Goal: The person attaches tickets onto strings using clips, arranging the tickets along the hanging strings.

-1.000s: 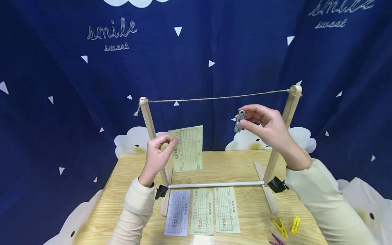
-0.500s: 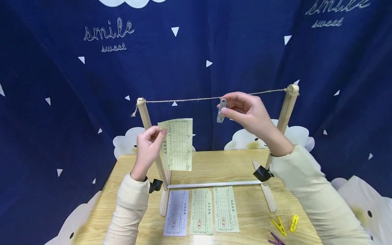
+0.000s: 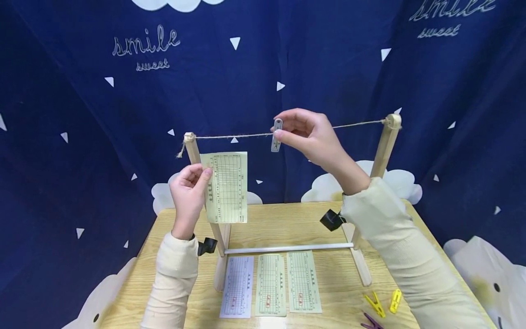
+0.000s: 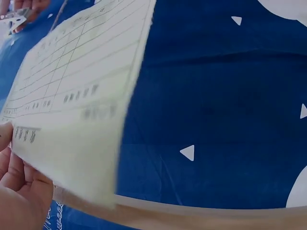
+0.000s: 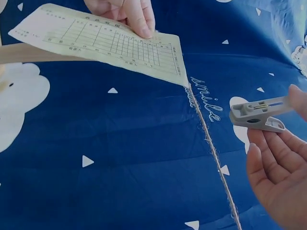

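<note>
My left hand (image 3: 190, 194) pinches a pale green printed receipt sheet (image 3: 228, 189) by its left edge, just below the left part of a twine line (image 3: 234, 136). In the left wrist view the sheet (image 4: 81, 96) fills much of the picture. A grey clothespin (image 3: 276, 135) is pinched between thumb and fingers of my right hand (image 3: 312, 137), near the middle of the twine. In the right wrist view the clothespin (image 5: 259, 115) stands apart from the twine (image 5: 211, 143), and the sheet's corner (image 5: 177, 72) appears near the line.
Wooden posts (image 3: 384, 151) hold the twine at both ends, joined low by a white rod (image 3: 287, 248). On the table (image 3: 164, 274) lie a lilac slip (image 3: 237, 285) and two pale green slips (image 3: 270, 285). Two yellow clothespins (image 3: 395, 300) and a purple one (image 3: 371, 321) lie at right.
My right hand has moved left and up with the clothespin, to the twine's height. My left hand has carried the sheet left and up.
</note>
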The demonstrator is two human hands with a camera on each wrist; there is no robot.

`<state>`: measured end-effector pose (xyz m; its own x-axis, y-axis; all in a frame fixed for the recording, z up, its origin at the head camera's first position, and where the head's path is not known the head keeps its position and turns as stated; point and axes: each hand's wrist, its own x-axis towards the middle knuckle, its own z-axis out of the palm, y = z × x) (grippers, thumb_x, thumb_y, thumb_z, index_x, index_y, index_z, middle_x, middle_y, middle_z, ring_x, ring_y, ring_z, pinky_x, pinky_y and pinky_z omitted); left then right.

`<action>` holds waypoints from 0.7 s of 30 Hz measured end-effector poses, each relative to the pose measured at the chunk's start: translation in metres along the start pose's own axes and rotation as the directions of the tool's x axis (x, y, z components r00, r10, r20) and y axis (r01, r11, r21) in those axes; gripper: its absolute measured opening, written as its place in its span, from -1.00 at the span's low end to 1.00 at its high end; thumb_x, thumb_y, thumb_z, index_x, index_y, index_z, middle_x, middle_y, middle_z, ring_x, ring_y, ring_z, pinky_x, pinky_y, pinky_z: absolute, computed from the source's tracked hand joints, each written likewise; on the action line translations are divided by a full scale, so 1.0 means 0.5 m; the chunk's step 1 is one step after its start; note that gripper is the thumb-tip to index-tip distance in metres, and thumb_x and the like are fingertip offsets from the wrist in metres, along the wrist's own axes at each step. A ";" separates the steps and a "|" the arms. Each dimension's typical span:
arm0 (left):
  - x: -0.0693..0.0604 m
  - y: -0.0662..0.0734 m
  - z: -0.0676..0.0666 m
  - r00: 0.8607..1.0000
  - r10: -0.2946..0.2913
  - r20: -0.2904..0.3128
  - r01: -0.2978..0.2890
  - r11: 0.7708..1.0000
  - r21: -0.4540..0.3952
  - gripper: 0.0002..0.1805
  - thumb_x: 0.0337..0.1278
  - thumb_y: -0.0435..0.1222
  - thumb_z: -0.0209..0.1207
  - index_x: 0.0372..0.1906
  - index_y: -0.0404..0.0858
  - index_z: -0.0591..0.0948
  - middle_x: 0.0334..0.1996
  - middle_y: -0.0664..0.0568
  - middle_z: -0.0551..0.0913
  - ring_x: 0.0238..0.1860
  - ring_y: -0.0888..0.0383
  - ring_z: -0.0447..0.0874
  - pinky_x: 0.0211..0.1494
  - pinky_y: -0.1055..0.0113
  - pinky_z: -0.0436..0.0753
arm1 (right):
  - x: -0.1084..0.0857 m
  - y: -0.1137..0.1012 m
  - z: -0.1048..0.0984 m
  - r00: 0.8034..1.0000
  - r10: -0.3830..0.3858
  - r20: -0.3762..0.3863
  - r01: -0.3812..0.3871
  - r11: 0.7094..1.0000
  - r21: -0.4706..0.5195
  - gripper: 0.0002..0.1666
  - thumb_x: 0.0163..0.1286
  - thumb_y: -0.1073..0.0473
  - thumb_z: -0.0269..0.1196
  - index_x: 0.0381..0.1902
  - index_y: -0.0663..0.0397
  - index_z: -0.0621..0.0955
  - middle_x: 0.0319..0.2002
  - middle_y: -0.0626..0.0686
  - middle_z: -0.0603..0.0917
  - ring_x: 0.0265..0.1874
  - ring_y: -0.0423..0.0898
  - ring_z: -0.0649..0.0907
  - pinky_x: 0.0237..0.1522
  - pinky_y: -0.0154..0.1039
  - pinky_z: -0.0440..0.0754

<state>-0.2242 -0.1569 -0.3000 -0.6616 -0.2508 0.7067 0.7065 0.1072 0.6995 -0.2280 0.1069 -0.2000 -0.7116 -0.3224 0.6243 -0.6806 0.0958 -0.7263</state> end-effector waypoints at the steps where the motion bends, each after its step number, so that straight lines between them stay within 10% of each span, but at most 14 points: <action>1: 0.001 0.000 -0.001 1.000 0.001 -0.004 -0.001 1.000 0.005 -0.92 0.00 -0.55 0.18 -0.43 -0.56 0.56 -0.62 0.19 0.59 -0.65 0.34 0.39 -0.58 0.56 0.37 | 0.005 0.000 0.002 1.000 -0.001 0.002 0.001 1.000 0.004 -0.71 0.19 0.37 0.22 -0.11 0.38 0.54 -0.38 0.04 0.63 -0.40 -0.08 0.59 -0.24 -0.35 0.55; 21: 0.021 0.015 0.004 0.985 -0.119 -0.128 0.123 0.992 0.025 -0.77 0.08 -0.41 0.19 -0.36 -0.61 0.58 -0.60 0.19 0.64 -0.59 0.32 0.55 -0.52 0.54 0.49 | 0.096 -0.002 0.066 0.997 0.037 0.065 -0.033 0.998 -0.058 -0.69 0.20 0.26 0.25 -0.10 0.27 0.55 -0.32 0.11 0.64 -0.36 -0.10 0.58 -0.25 -0.28 0.52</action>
<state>-0.2265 -0.1571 -0.2873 -0.7031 -0.3830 0.5991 0.6134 0.0993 0.7835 -0.2556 0.0604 -0.1788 -0.7233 -0.3792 0.5771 -0.6657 0.1608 -0.7287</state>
